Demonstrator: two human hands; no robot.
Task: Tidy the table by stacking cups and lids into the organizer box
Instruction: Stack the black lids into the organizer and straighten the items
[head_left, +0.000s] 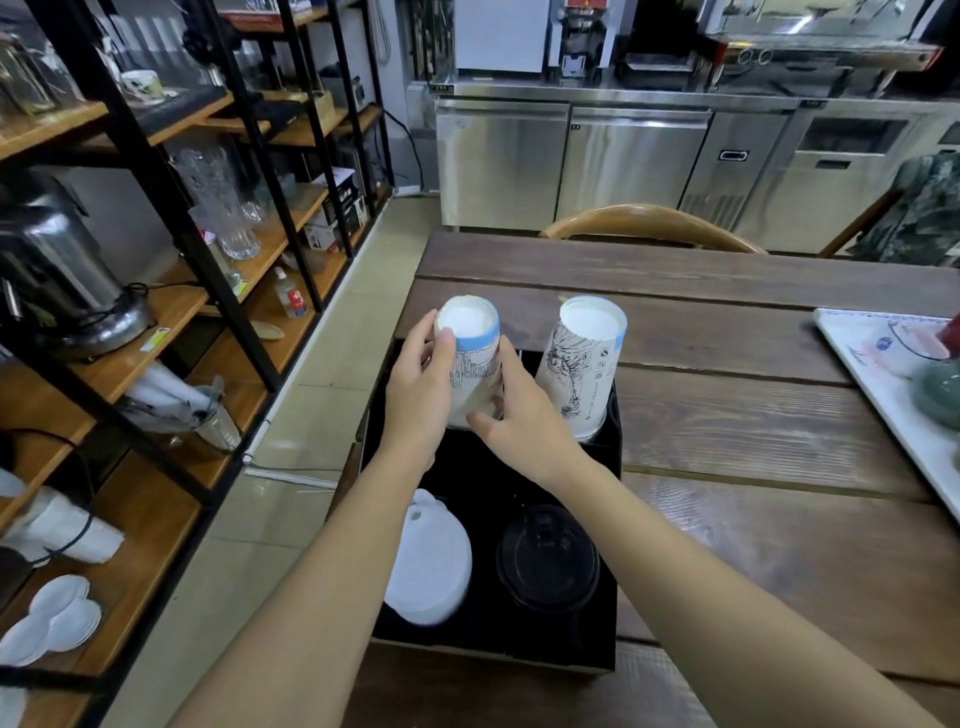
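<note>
Both hands close on one inverted paper cup stack (470, 358) at the far left corner of the black organizer box (602, 613). The left hand (415, 395) wraps the stack's left side, its fingers (445, 345) curled up to the blue band near the white base that faces upward. The right hand (524, 415) presses the stack's lower right side, thumb across the front; its fingertips are hidden behind the cups. So the fingers of both hands are grasping this stack, which stands upright with its lower end at the box's back compartment; whether it touches the floor of the box cannot be told.

Just to the right of the right hand's fingers, a second inverted cup stack (582, 364) with line drawings stands in the box's far right compartment, leaning slightly left. Nearer the person than both hands, under the forearms, a pile of white lids (431, 566) lies in the near left compartment and a pile of black lids (548, 558) in the near right one.

The box sits at the left edge of the wooden counter (753, 415). Far right of the fingers, a white tray (852, 353) lies on the counter.
</note>
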